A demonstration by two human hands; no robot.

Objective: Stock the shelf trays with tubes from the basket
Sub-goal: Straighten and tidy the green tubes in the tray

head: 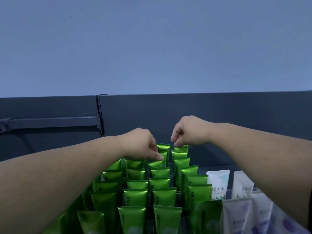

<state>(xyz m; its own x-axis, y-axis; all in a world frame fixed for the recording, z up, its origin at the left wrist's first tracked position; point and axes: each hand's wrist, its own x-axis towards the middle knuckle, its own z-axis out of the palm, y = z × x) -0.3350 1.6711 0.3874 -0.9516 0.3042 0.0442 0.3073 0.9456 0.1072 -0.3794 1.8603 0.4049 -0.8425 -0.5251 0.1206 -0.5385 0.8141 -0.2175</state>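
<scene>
Green tubes (135,196) fill the trays (228,194); left hand (140,144) and right hand (187,130) each pinch one.

- Right under the fingers (159,157) of my left hand (140,144) and of my right hand (189,130), and in rows nearer me, I see glossy metallic green tubes (164,196) with dark green "Chamomile" lettering.
- Right of my right fingers and nearer me, the white tubes (217,181) carry a pale teal leaf print and dark characters.
- Nearer still on that side, the lilac tubes (236,215) show darker purple blotches, too blurred for me to read.
- Beyond my fingertips, the shelf back panel (202,108) is plain dark grey.
- Above it, the wall (152,48) is flat blue-grey with small dark specks.
</scene>
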